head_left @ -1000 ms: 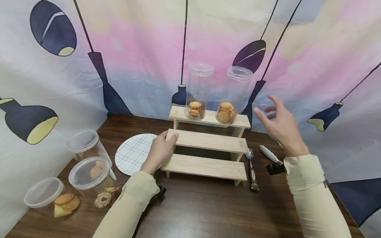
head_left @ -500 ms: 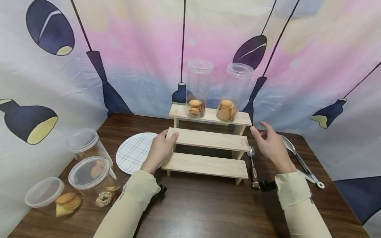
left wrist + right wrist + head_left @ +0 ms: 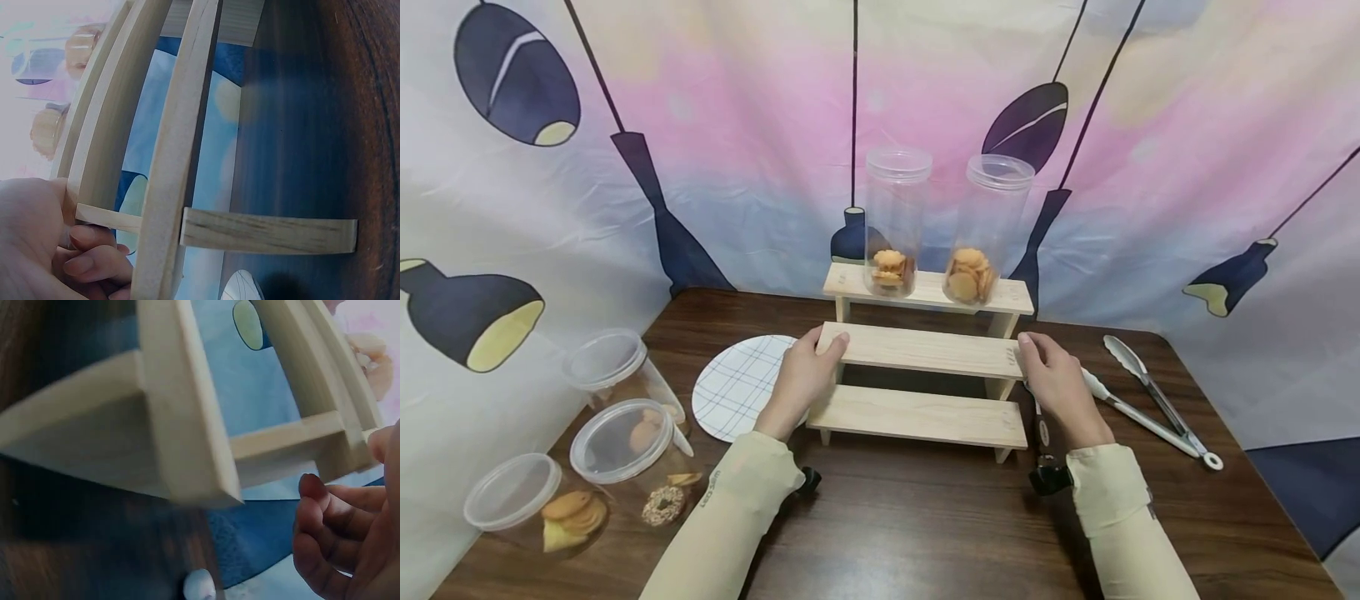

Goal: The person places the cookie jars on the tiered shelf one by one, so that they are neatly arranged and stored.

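A three-step wooden display stand of pale wood occupies the middle of the table. My left hand grips the left end of its middle step, thumb on top; the left wrist view shows the fingers curled underneath. At the opposite end of that step, my right hand has its thumb at the board's edge and its fingers bent below it. Two tall clear jars, a left jar and a right jar, stand on the top step with cookies at the bottom. The lower two steps carry nothing.
Several lidded clear containers with cookies stand at the left. A round checked mat lies beside the stand. Right of it are metal tongs and a brown-handled spoon, partly hidden by my right hand. A printed cloth hangs behind.
My right hand has come down and leftward to the right end of the middle step, uncovering the tongs. My left hand keeps its grip; the stand and jars stay in place.
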A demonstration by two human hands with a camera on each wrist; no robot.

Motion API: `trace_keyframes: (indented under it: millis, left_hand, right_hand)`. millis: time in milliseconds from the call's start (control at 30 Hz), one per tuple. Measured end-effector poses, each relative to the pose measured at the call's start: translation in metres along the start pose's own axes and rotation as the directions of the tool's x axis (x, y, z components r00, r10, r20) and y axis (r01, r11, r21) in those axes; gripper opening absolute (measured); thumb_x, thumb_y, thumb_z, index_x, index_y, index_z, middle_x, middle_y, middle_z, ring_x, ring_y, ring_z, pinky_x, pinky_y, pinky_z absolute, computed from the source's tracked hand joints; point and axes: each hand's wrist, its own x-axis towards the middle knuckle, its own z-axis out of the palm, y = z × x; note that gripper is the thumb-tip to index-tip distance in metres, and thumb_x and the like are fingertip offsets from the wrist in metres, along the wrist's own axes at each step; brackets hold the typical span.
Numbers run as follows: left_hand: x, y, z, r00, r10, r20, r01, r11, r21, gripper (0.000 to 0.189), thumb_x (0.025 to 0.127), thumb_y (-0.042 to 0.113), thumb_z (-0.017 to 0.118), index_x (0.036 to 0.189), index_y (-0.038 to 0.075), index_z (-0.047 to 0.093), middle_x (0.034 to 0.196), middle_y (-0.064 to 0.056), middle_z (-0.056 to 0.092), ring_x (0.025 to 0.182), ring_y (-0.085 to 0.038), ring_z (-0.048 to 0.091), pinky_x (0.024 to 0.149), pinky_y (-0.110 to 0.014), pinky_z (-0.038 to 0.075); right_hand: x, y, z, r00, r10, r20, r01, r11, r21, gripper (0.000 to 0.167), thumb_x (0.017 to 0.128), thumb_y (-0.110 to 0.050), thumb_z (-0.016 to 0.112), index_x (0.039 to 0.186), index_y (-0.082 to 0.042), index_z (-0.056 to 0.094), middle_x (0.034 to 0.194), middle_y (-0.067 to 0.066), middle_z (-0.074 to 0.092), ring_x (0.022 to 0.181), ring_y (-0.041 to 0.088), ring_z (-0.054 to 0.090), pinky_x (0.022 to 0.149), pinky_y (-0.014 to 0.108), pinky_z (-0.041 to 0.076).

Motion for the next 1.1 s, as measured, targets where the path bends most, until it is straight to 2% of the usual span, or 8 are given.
trace_keyframes:
  millis: [200,567,867,1100]
  left_hand:
    - [0.000,0.001,0.001,1.000,0.004,-0.002,-0.004,1.000,-0.005,0.067,0.099,0.054,0.052,0.150,0.010,0.045,0.140,-0.013,0.058,0.128,-0.028,0.054,0.106,-0.048,0.044]
    - [0.000,0.003,0.002,1.000,0.016,-0.010,-0.016,1.000,0.002,0.067,0.100,0.053,0.052,0.150,0.009,0.045,0.139,-0.014,0.059,0.127,-0.029,0.055,0.106,-0.047,0.044]
    - [0.001,0.000,0.001,1.000,0.009,-0.020,-0.009,1.000,0.002,0.067,0.099,0.053,0.052,0.150,0.009,0.045,0.140,-0.015,0.058,0.130,-0.030,0.053,0.108,-0.048,0.042]
    - [0.001,-0.001,0.002,1.000,0.008,-0.015,-0.008,1.000,-0.002,0.067,0.100,0.052,0.052,0.150,0.008,0.045,0.139,-0.016,0.058,0.129,-0.030,0.054,0.107,-0.048,0.042]
  right_hand:
    - [0.002,0.002,0.008,1.000,-0.010,0.015,0.009,0.998,0.058,0.079,0.101,-0.066,0.026,0.152,-0.007,0.039,0.139,0.025,0.053,0.122,0.042,0.054,0.097,0.058,0.044]
    - [0.003,0.004,0.019,0.999,0.011,-0.045,-0.007,0.997,0.082,0.070,0.104,-0.059,0.027,0.149,-0.008,0.043,0.133,0.027,0.057,0.116,0.042,0.058,0.094,0.056,0.046]
    - [0.003,0.003,0.030,0.997,0.061,-0.056,-0.045,0.969,0.241,0.067,0.104,-0.057,0.030,0.148,-0.008,0.042,0.135,0.023,0.053,0.118,0.039,0.053,0.094,0.054,0.043]
    - [0.003,0.006,0.035,0.995,0.077,-0.062,-0.056,0.957,0.285,0.065,0.104,-0.057,0.030,0.148,-0.010,0.043,0.137,0.022,0.051,0.119,0.037,0.052,0.097,0.052,0.041]
